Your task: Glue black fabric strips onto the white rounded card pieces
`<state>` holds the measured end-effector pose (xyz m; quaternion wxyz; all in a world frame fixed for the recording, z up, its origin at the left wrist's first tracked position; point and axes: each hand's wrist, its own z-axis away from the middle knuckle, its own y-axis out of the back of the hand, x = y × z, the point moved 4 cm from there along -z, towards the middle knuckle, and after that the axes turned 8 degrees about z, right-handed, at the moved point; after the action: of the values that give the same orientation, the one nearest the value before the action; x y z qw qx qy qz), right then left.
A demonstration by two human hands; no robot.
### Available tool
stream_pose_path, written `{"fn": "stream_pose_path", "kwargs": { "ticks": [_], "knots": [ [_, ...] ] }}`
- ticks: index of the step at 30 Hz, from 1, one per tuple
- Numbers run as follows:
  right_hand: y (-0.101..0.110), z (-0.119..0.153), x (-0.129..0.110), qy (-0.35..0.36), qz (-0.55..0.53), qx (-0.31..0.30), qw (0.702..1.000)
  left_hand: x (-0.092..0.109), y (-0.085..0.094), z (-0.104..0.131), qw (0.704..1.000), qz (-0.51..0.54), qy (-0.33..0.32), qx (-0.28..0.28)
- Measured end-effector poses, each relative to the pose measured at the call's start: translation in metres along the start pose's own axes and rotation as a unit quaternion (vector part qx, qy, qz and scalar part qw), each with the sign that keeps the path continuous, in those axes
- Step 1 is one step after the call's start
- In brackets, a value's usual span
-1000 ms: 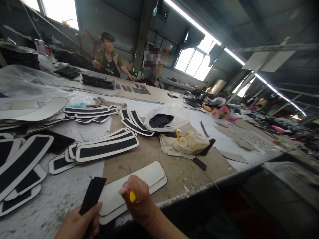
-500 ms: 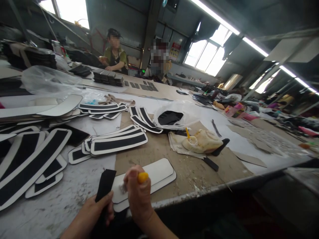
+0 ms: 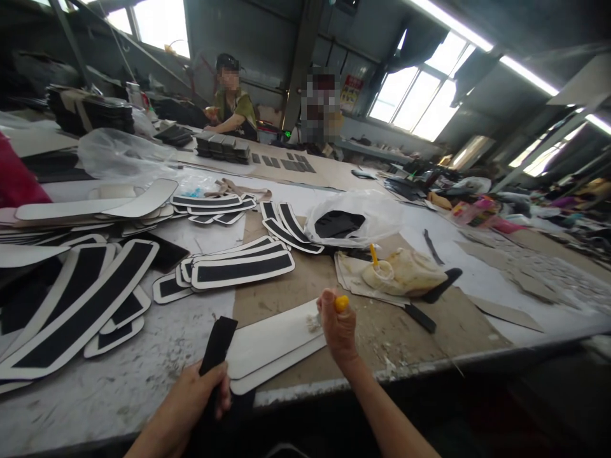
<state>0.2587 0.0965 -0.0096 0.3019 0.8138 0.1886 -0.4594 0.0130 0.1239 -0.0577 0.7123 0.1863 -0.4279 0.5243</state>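
Note:
My left hand (image 3: 203, 391) is closed on a black strip (image 3: 218, 343) near the table's front edge, beside the left end of two stacked white panels (image 3: 272, 343). Over the panels' right end, my right hand (image 3: 338, 321) grips a brush with a yellow handle (image 3: 341, 303); its pale bristles (image 3: 313, 322) touch the top panel. Behind them lies a stack of curved white pieces with black centres (image 3: 243, 268). A yellowish glue-smeared bag (image 3: 410, 271) with a yellow stick in it rests on pale sheets to the right.
More black-and-white curved pieces (image 3: 90, 305) are heaped at the left. A clear bag with black pieces (image 3: 338, 224) lies mid-table. Beyond the table, a person in a cap (image 3: 233, 105) sits near stacked grey pieces (image 3: 222, 147). Another person is blurred out.
My right hand has moved with the brush from the left part of the top panel to its right end. My left hand still holds the black strip. The view has shifted slightly.

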Motion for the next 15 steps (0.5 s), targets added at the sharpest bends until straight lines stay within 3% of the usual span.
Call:
{"fn": "stream_pose_path", "kwargs": {
  "ticks": [5,10,12,15],
  "knots": [
    [0.035,-0.022,0.0,0.023,0.05,0.026,0.998,-0.007,0.004,-0.008,1.0,-0.012,-0.004,0.007],
    [0.05,-0.012,-0.027,0.019,0.036,0.038,0.998,0.019,0.016,0.008,0.991,-0.055,-0.069,0.097],
    [0.045,-0.001,-0.039,-0.017,0.03,-0.014,0.999,0.029,0.017,0.024,0.991,-0.014,-0.068,0.119],
    [0.02,0.026,-0.057,-0.088,-0.002,-0.173,0.981,0.035,0.001,0.047,0.995,0.07,-0.056,0.041]
  ]
}}
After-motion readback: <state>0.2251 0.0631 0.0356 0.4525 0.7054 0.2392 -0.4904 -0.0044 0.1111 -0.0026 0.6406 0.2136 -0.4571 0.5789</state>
